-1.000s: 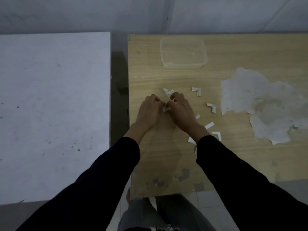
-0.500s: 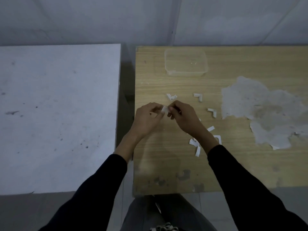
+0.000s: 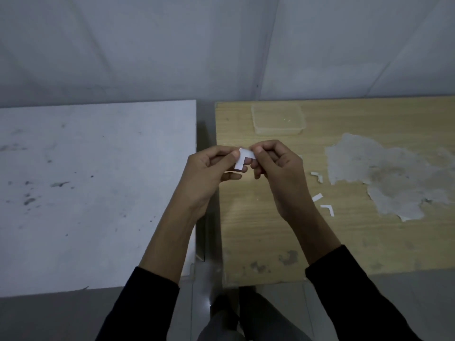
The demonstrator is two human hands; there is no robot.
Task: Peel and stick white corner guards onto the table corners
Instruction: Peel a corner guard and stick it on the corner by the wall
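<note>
Peeling looks to be the step in hand: left hand (image 3: pixel 209 173) and right hand (image 3: pixel 275 168) are both pinched on one white L-shaped corner guard (image 3: pixel 243 159), held up above the wooden table (image 3: pixel 270 237) w/ thumbs at its ends, prob. working the backing off. Next move calls for a freed sticky side, then carrying it to a table corner. Spare guards (image 3: pixel 317 177) and a strip lie at 3–4 o'clock of the hands, clear tub (image 3: pixel 278 130) at 12, white table (image 3: pixel 86 193) at 9; nothing blocks the near corner
</note>
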